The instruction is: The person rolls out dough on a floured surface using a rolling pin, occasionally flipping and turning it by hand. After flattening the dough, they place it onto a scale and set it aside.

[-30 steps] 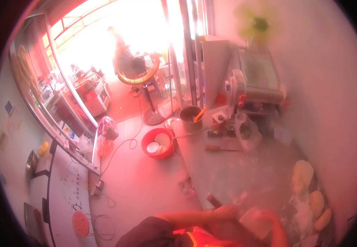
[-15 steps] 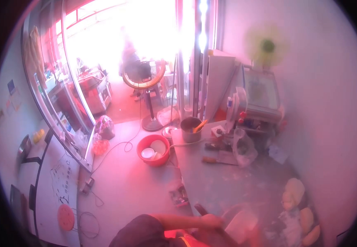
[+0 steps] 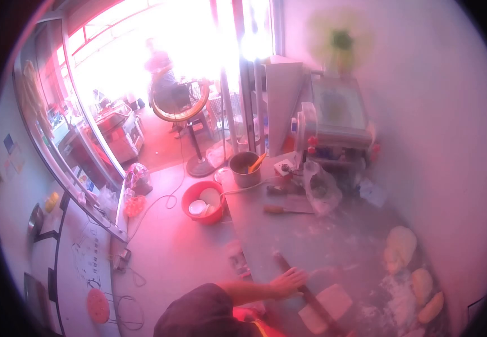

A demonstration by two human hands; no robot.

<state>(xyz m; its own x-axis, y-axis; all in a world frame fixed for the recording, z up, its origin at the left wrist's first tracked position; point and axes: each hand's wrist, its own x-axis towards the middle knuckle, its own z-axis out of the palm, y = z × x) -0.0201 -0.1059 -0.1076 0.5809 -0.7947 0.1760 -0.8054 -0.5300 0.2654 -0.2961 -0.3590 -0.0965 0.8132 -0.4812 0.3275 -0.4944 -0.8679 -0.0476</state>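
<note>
A dark rolling pin (image 3: pixel 312 301) lies slantwise across a flat, roughly rectangular sheet of dough (image 3: pixel 337 302) on the floured work table (image 3: pixel 266 236). My left hand (image 3: pixel 288 283) rests on the upper part of the pin, fingers stretched out and a little apart. Of my right hand (image 3: pixel 351 333), only a blurred sliver shows by the pin's lower end at the bottom edge; its fingers are hidden. Loose flour and several pale dough pieces (image 3: pixel 401 247) lie to the right.
A cleaver (image 3: pixel 296 210), a plastic bag (image 3: pixel 321 188) and a pot (image 3: pixel 246 169) sit at the table's far side, before a machine (image 3: pixel 339 132). A red basin (image 3: pixel 198 210) stands left of the table. Beyond the doorway are a fan (image 3: pixel 180 104) and a person (image 3: pixel 162 70).
The view has shifted. My left hand has moved from a blurred position low by the dough to the pin's upper part, fingers now extended. The pin now crosses the dough, which shows more clearly.
</note>
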